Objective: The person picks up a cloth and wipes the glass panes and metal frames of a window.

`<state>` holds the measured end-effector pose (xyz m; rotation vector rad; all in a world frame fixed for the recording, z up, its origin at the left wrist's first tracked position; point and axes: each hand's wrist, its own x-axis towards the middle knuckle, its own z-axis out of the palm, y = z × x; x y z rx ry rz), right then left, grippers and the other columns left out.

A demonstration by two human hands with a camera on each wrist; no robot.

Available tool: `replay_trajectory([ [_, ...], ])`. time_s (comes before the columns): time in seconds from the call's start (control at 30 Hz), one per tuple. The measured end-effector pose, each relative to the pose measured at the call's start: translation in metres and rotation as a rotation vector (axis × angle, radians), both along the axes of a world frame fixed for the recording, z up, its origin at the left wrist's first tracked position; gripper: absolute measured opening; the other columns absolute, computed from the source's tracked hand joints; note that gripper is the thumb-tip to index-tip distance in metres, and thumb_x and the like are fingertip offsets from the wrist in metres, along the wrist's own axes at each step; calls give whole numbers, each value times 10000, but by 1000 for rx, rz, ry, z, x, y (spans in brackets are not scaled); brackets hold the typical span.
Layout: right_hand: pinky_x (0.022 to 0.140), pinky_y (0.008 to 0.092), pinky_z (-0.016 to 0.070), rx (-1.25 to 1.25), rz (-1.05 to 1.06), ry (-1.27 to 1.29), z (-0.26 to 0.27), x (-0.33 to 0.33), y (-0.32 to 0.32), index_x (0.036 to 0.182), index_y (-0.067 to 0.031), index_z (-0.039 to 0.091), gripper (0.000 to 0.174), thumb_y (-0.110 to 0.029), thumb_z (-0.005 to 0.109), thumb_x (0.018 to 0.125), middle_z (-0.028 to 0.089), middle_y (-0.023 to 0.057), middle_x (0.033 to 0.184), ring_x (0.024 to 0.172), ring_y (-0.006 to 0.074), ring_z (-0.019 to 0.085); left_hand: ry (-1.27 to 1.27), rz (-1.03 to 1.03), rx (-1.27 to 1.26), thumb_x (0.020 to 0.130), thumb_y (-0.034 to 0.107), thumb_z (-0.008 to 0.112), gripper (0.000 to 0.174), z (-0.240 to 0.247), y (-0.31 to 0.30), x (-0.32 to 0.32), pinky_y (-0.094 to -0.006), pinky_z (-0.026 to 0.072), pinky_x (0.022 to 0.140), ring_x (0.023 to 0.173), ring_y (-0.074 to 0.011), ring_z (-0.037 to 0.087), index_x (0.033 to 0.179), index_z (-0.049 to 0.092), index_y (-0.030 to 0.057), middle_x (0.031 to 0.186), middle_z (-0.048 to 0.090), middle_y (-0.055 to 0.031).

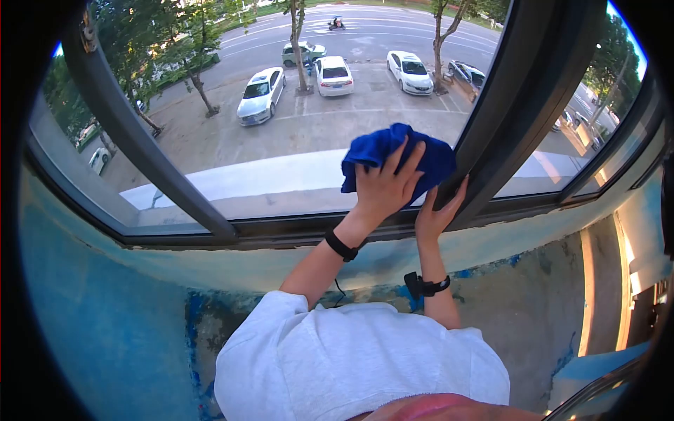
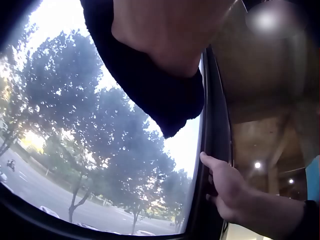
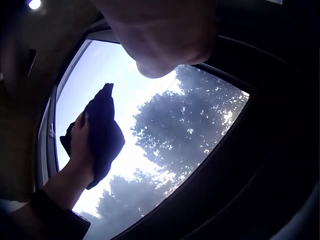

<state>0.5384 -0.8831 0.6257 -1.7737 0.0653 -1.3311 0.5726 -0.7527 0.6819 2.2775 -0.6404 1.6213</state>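
A blue cloth (image 1: pixel 439 158) lies bunched against the window glass, near the dark upright frame. My left hand (image 1: pixel 379 188) presses on it with fingers spread and extended. In the left wrist view the cloth (image 2: pixel 150 75) looks nearly black below the left hand (image 2: pixel 160 35). My right hand (image 1: pixel 437 219) rests at the upright frame (image 1: pixel 502 133), just right of and below the cloth, thumb and fingers apart, holding nothing visible. The right wrist view shows the left hand (image 3: pixel 81 142) on the cloth (image 3: pixel 105 135), while the right hand's fingers (image 3: pixel 160 50) are largely hidden.
The lower window frame (image 1: pixel 295 230) runs above a blue and white painted wall (image 1: pixel 105 295). Another upright frame (image 1: pixel 151 140) stands at the left. Outside the glass are parked cars (image 1: pixel 334 76), trees and a road (image 1: pixel 379 35).
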Motion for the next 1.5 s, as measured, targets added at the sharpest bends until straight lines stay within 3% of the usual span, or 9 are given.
replay_trajectory([
  [0.23, 1164, 413, 261, 153, 158, 12, -17, -1, -4, 1505, 50, 288, 664, -148, 627, 970, 356, 224, 1466, 1391, 328, 363, 8, 202, -75, 865, 543, 643, 509, -21, 24, 1, -421, 373, 841, 858, -192, 559, 1341, 625, 362, 1419, 544, -13],
  [0.3, 1155, 391, 270, 206, 197, 4, -17, -2, 4, 1477, 60, 318, 638, -119, 641, 957, 386, 198, 1392, 1361, 309, 380, -100, 250, -136, 942, 522, 555, 492, -22, 58, 5, -432, 369, 850, 957, -288, 536, 1360, 610, 269, 1438, 505, -141],
  [0.33, 1120, 377, 317, 188, 210, -18, -17, -1, 8, 1437, 71, 355, 610, -94, 663, 936, 408, 187, 1355, 1314, 288, 416, -91, 197, -105, 1001, 457, 475, 508, -21, 75, 2, -580, 245, 1081, 1284, -435, 408, 1372, 547, 118, 1459, 420, -263],
  [0.6, 995, 369, 414, 181, 373, 57, -29, -9, 96, 1264, 58, 503, 434, -79, 690, 897, 509, 189, 1232, 1141, 287, 514, -208, 201, -295, 1014, 366, 502, 380, -7, 195, -20, -523, 353, 968, 1083, -366, 498, 1170, 530, 21, 1160, 514, -210],
  [0.77, 995, 377, 444, 10, 476, 57, -15, -23, 160, 1255, 29, 554, 416, -71, 703, 880, 582, 188, 1262, 1150, 302, 572, -207, -243, -509, 947, 264, 607, 386, -1, 238, -60, -487, 441, 974, 1085, -366, 541, 1164, 437, -6, 1171, 523, -219],
  [0.83, 977, 379, 474, -42, 576, 72, -12, -27, 179, 1282, 24, 557, 434, -64, 699, 881, 605, 195, 1248, 1148, 305, 600, -125, 35, -474, 877, 229, 682, 405, -26, 258, -74, -511, 466, 970, 1071, -371, 566, 1132, 436, 32, 1152, 526, -206],
  [1.03, 879, 367, 519, 93, 746, 91, -14, -50, 181, 1262, -3, 565, 444, -313, 653, 957, 650, 151, 1124, 992, 272, 671, -153, -465, -356, 939, 234, 647, 321, -19, 231, -79, -540, 464, 949, 1034, -360, 580, 1133, 430, 100, 1088, 527, -156],
  [1.17, 860, 361, 540, 49, 879, 88, -20, -82, 149, 1274, 26, 553, 784, -664, 546, 902, 650, 171, 1179, 975, 277, 687, 145, -714, -144, 921, 306, 648, 359, -30, 216, -65, -524, 450, 934, 1078, -367, 572, 1165, 491, 95, 1160, 559, -149],
  [1.5, 970, 441, 483, 18, 902, 181, -2, -182, 35, 1385, 56, 431, 992, -568, 826, 722, 552, 226, 1330, 1157, 380, 603, 184, -852, 71, 974, 297, 556, 317, -16, 78, -75, -559, 431, 918, 957, -394, 588, 1170, 536, 49, 1073, 609, -208],
])
